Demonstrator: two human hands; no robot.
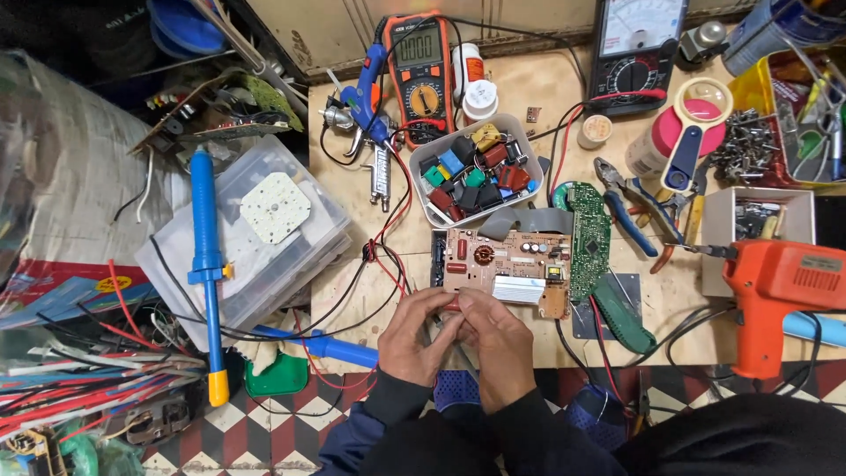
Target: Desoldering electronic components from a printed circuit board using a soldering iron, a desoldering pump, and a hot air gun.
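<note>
My left hand [414,335] and my right hand [495,339] meet at the near edge of the wooden workbench [352,189], fingertips pinched together around a small part that is hidden by the fingers. Just beyond them lies a tan circuit board [502,260] with a coil, capacitors and a silver heat sink. A green circuit board [589,240] joins it on the right through a grey ribbon cable [529,220]. Red and black probe leads [388,256] run past the left of the boards.
A white tray of coloured capacitors [474,167], an orange multimeter [421,70], an analogue meter [636,48], blue-handled pliers [630,207], an orange soldering gun [771,286], a blue desoldering pump [207,264], a clear plastic box [264,238] and tangled wires [79,379] crowd around.
</note>
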